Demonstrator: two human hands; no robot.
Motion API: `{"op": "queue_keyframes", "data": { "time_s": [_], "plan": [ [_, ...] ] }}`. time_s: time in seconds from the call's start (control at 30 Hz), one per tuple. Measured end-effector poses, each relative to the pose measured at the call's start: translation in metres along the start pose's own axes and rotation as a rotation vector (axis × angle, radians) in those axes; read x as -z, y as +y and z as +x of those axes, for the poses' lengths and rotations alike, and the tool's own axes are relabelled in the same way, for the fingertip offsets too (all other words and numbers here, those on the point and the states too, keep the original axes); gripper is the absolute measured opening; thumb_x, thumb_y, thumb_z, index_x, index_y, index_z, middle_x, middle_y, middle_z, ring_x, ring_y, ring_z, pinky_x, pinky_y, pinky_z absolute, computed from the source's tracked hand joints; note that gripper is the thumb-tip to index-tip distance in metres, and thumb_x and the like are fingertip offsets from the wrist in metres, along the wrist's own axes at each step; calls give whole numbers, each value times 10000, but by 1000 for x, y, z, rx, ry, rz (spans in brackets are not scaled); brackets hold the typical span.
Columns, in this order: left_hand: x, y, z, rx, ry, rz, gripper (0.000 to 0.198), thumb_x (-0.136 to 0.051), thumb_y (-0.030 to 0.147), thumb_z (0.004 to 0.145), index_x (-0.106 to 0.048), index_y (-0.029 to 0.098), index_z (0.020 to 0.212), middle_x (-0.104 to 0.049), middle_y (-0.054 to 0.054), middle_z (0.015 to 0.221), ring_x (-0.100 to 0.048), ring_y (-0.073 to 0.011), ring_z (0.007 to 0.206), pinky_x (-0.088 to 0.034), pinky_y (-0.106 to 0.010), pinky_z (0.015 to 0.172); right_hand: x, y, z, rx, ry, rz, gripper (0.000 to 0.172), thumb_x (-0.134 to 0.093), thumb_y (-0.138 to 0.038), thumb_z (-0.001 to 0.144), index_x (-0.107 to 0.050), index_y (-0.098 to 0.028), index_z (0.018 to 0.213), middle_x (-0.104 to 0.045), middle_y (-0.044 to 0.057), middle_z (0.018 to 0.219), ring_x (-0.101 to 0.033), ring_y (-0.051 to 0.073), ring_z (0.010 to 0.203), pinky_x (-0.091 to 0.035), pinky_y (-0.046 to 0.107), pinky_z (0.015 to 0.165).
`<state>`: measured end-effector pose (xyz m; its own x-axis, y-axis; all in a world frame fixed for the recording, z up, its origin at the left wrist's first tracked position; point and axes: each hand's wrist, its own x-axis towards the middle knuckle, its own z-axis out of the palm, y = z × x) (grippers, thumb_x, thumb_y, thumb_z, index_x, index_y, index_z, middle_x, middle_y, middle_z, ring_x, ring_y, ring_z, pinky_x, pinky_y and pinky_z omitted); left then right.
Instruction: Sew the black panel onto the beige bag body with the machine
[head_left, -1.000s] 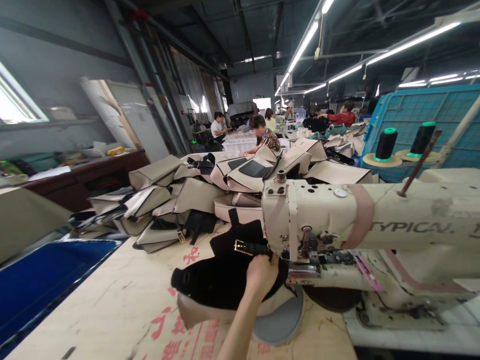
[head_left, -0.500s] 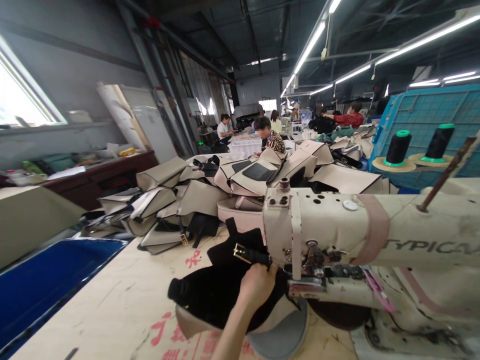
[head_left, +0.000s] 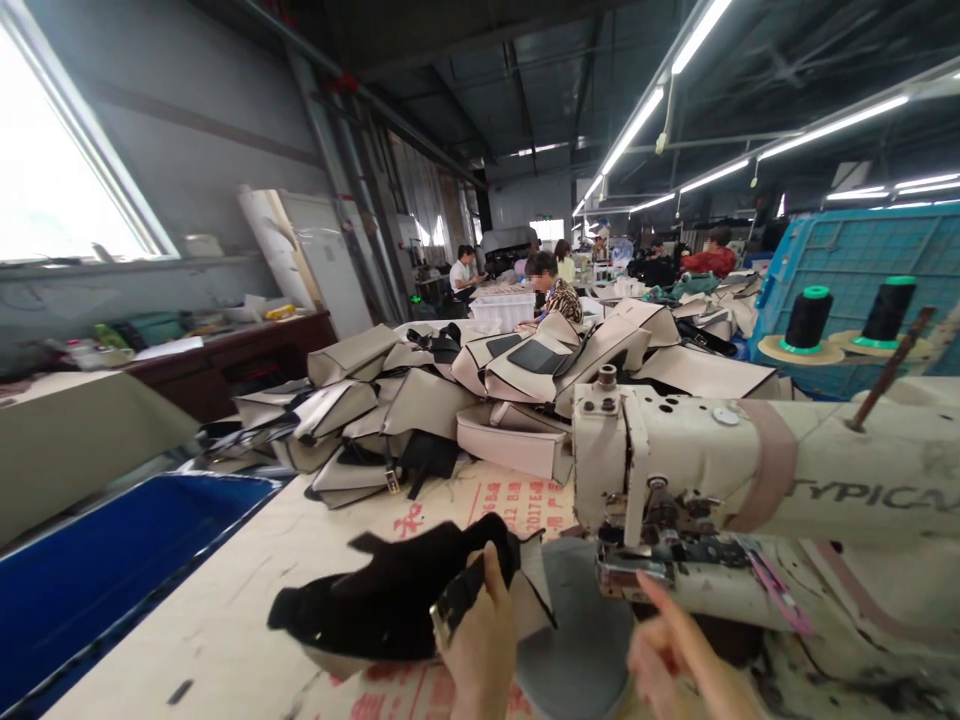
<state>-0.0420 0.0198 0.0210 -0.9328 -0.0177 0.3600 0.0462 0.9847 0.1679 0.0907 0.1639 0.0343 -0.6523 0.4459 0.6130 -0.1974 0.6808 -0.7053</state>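
My left hand [head_left: 484, 630] is closed on a bag [head_left: 360, 600] at the front of the table, with the thumb on top by its black strap. The black side of the bag faces up and beige panels show beneath it. A gold buckle [head_left: 442, 622] sits beside my fingers. To the right, my right hand [head_left: 671, 655] is just below the sewing machine's arm [head_left: 634, 575], with the index finger stretched out and nothing seen in it. Its other fingers look partly curled. A grey round plate [head_left: 577, 630] lies between my hands.
Beige bags with black edging [head_left: 420, 410] are piled behind the worktable [head_left: 232, 590]. The sewing machine [head_left: 697, 440] fills the right side, with black thread spools [head_left: 808, 320] above it. A blue bin [head_left: 142, 550] stands at left. Several people work farther back.
My left hand has drawn the bag away from the machine's needle area, to the left and toward me. My right hand has come into view. The view has shifted slightly.
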Motion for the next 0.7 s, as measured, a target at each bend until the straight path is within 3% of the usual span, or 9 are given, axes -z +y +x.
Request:
{"op": "queue_keyframes", "data": {
  "time_s": [0.07, 0.13, 0.23, 0.33, 0.43, 0.53, 0.7],
  "plan": [
    [-8, 0, -2, 24, 64, -18, 565, -255, 371, 909, -655, 94, 621, -649, -141, 571, -624, -221, 545, -364, -257, 479, -24, -12, 13, -12, -28, 142, 421, -392, -377, 909, -337, -169, 1270, -582, 6, 746, -543, 78, 516, -453, 140, 467],
    [-15, -3, -1, 10, 163, -43, 609, -263, 401, 906, -598, 105, 492, -628, -136, 509, -609, -211, 489, -339, -252, 448, -44, -24, 22, -100, 32, 333, 450, -391, -337, 911, -250, -156, 1297, -559, -7, 704, -525, 78, 478, -434, 141, 437],
    [-25, -9, -6, -78, 307, -65, 559, -283, 375, 908, -611, 102, 548, -606, -104, 464, -583, -186, 433, -307, -241, 425, -58, -23, 29, -157, 167, 351, 312, -397, -304, 917, -348, -156, 1187, -519, -30, 619, -501, 84, 436, -400, 159, 411],
    [-35, -7, -7, -131, 439, -82, 450, -309, 332, 909, -649, 90, 739, -605, -79, 469, -587, -184, 446, -289, -235, 425, -46, 0, 32, 204, 106, -17, 143, -444, -257, 905, -490, -156, 995, -584, 11, 674, -570, 116, 555, -422, 202, 535],
    [-44, 1, 6, -143, 496, -96, 475, -336, 340, 900, -614, 98, 600, -579, -82, 432, -568, -179, 414, -277, -241, 420, -25, 17, 36, 532, -25, -249, 84, -488, -210, 886, -531, -147, 920, -592, 17, 684, -564, 132, 590, -395, 239, 586],
    [-51, 10, 22, -161, 507, -126, 524, -341, 354, 896, -537, 120, 470, -562, -86, 406, -538, -159, 372, -268, -241, 412, -21, 17, 43, 606, -10, -297, 95, -507, -218, 877, -542, -132, 894, -578, 24, 673, -550, 147, 596, -370, 260, 583],
    [-48, 7, 36, -216, 489, -153, 556, -289, 348, 910, -529, 127, 460, -560, -83, 403, -541, -148, 376, -282, -237, 414, -23, 14, 50, 552, 24, -450, 153, -493, -254, 886, -565, -185, 770, -554, -12, 603, -514, 141, 517, -337, 273, 522]
  ]
}}
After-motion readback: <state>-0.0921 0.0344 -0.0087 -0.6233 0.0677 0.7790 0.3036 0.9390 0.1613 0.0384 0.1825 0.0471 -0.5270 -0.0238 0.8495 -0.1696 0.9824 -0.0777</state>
